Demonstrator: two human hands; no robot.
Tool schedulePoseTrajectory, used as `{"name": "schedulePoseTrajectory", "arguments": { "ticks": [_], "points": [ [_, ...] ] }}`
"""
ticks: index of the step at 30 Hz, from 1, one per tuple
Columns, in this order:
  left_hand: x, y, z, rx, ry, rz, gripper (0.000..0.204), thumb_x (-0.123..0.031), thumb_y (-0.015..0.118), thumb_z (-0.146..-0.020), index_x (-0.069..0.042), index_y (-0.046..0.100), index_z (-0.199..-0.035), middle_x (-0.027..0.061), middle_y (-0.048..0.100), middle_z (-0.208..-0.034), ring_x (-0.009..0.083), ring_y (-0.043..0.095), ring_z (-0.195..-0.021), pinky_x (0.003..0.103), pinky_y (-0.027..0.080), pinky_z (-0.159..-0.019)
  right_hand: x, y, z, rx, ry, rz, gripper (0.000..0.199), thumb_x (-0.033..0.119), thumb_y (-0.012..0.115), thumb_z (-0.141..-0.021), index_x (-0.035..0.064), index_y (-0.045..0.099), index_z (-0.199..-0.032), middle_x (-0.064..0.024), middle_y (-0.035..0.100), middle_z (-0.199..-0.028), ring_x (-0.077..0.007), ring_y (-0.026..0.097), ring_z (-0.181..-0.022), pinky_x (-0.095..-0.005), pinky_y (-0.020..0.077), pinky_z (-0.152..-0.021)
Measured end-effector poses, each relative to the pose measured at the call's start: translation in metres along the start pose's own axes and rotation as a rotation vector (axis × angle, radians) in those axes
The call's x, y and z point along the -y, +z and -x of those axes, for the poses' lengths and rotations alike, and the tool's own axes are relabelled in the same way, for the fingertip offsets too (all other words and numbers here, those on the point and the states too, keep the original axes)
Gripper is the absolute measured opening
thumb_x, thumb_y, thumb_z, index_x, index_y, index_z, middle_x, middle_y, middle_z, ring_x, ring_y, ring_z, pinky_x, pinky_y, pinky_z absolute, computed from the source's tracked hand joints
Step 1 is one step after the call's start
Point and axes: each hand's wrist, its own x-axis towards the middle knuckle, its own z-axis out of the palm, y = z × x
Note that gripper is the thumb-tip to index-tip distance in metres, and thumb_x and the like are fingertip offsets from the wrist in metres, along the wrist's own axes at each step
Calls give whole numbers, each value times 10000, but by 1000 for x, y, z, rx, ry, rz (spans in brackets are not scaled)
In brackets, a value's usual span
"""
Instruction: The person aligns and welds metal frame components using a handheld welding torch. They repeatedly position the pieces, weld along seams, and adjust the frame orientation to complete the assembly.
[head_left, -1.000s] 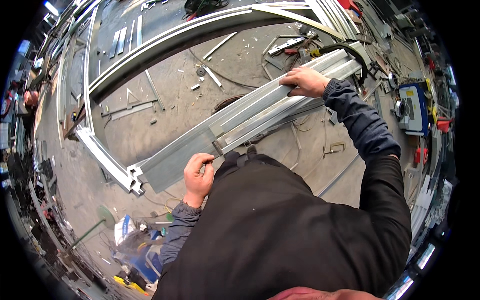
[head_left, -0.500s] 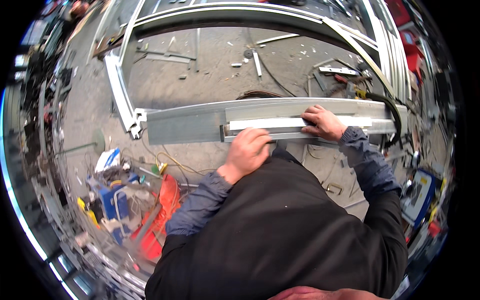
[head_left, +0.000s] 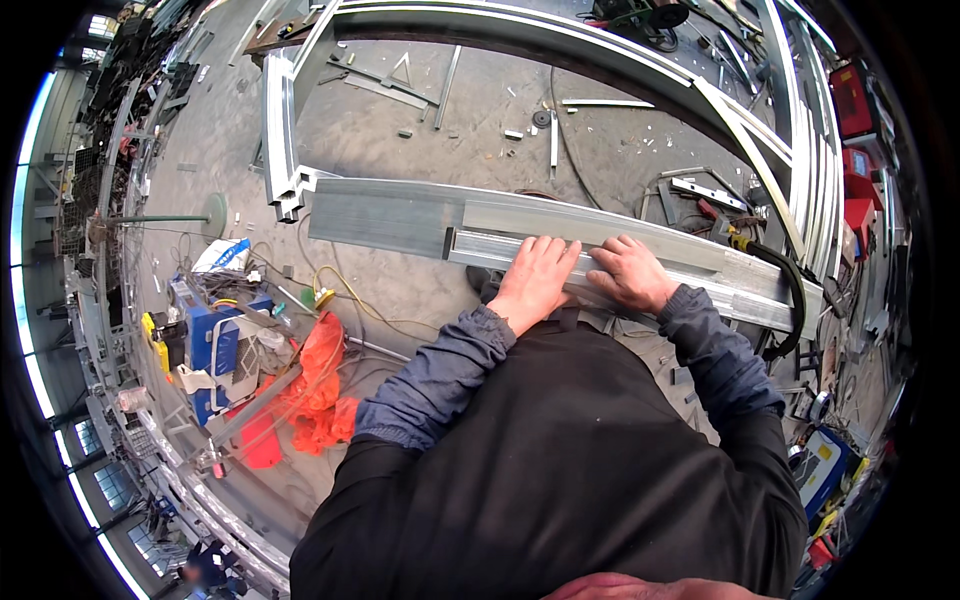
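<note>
A wide flat metal beam (head_left: 385, 215) lies crosswise in front of me, its right end lower in the view. On its near side rests a narrower grooved metal profile (head_left: 478, 249) with a dark end. My left hand (head_left: 538, 280) lies over this profile, fingers stretched across the top and thumb at the near edge. Close beside it on the right, my right hand (head_left: 632, 275) is bent over the same profile, fingertips on its upper face. The hands are slightly apart. The undersides of the profile and beam are hidden.
A metal frame (head_left: 520, 35) stands beyond the beam, with long profiles (head_left: 815, 170) at right. A thick black hose (head_left: 797, 300) crosses the beam's right end. Orange cloth (head_left: 322, 360) and a blue machine (head_left: 210, 345) sit at left, near a yellow cable (head_left: 375, 308). Scraps and cords litter the floor.
My left hand has moved from the near edge up onto the profile, closer to my right hand. The whole view has turned, so the beam now slants down to the right.
</note>
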Motion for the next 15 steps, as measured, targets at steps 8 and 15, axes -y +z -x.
{"name": "schedulePoseTrajectory", "arguments": {
  "ticks": [8,15],
  "points": [
    [5,21,-1,-130,-7,-68,649,-284,918,-700,-86,662,-1262,76,629,-1138,275,607,-1132,426,477,-1015,9,0,0,22,-37,68,782,566,812,-923,-19,635,-1412,-177,657,-1278,-380,590,-1189,-474,503,-1089],
    [6,22,-1,-124,-6,-60,691,-247,947,-630,-87,658,-1237,73,625,-1118,275,623,-1097,430,482,-1011,3,1,2,30,0,24,730,489,836,-919,-5,641,-1418,-177,665,-1277,-384,603,-1182,-456,509,-1100]
  ]
}}
